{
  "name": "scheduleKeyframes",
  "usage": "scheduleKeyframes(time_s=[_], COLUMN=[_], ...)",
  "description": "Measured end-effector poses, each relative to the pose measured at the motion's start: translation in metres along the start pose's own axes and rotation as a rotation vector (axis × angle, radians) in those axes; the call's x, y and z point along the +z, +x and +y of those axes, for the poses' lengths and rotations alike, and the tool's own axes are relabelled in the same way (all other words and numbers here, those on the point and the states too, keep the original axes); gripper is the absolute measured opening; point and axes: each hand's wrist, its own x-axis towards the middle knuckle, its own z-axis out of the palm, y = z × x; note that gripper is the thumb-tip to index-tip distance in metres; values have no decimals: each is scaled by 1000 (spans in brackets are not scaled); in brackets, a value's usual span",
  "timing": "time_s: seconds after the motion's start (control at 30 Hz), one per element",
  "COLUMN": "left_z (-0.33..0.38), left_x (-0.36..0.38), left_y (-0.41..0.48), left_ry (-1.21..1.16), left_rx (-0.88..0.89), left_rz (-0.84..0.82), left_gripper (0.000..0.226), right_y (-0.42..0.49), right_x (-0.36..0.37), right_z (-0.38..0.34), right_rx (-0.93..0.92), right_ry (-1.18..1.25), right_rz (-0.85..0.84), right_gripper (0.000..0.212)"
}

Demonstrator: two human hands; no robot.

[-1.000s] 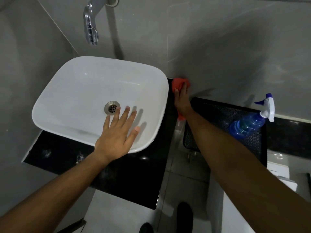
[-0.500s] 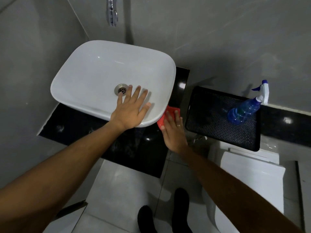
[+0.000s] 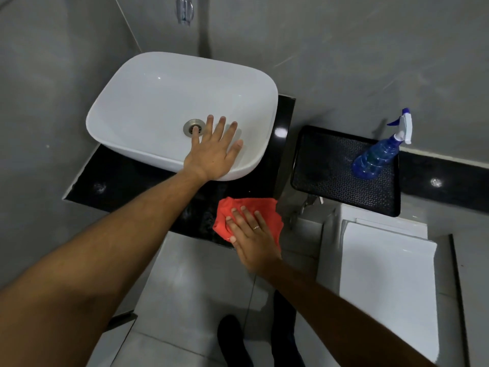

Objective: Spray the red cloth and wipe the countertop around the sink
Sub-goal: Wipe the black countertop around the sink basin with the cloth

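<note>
The white vessel sink (image 3: 158, 102) sits on the black countertop (image 3: 127, 178); its basin holds nothing but the metal drain (image 3: 194, 127). A blue spray bottle (image 3: 375, 160) with a white trigger head stands tilted on the black textured tray (image 3: 338, 176), at the tray's far right corner near the wall. The rest of the tray is bare.

The left hand (image 3: 214, 152) lies flat, fingers spread, over the sink's near rim and grips nothing. The right hand (image 3: 251, 234) presses flat, fingers extended, on the red cloth (image 3: 238, 210), which lies crumpled on the countertop's near right corner and overhangs the front edge. The countertop strip to the left of the cloth, in front of the sink, is unobstructed. A chrome faucet (image 3: 184, 11) projects from the wall above the sink.
</note>
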Motion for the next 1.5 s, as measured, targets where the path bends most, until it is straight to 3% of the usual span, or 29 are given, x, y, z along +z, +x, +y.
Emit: scheduleKeyframes(time_s=[0.1,0.3,0.43,0.53,0.7,0.77,0.83,0.9,0.93,1.03,1.27,1.5], left_z=[0,-2,-3,-4,-2,1,8,22,34,71,103,89], left_x=[2,4,5,4,1,-1,0,15,27,69,119,139], left_y=[0,2,2,2,-2,-9,-27,-55,-70,-107,-92,-85], left_ry=[19,36,27,-2,-33,-55,-79,-95,-104,-185,-61,17], left_rx=[-9,-20,-23,-26,-15,9,3,-17,11,121,-190,-155], left_rz=[-4,-4,19,41,89,231,473,675,697,448,112,95], left_gripper=[66,66,67,67,65,59,46,27,17,13,65,64], right_y=[1,63,105,94,54,63,83,105,116,145,177,186], right_x=[1,-4,-6,-13,-35,-52,-73,-91,-99,-114,-118,-114], right_z=[-25,-75,-70,-58,8,50,89,114,123,121,96,84], right_rx=[175,814,977,893,542,437,307,109,4,-181,-115,45], right_ry=[10,237,492,515,423,406,338,210,152,16,9,-64], right_rz=[-31,-39,-61,-10,339,427,456,395,329,102,11,-49], right_gripper=[52,67,73,73,45,43,46,53,57,62,64,70])
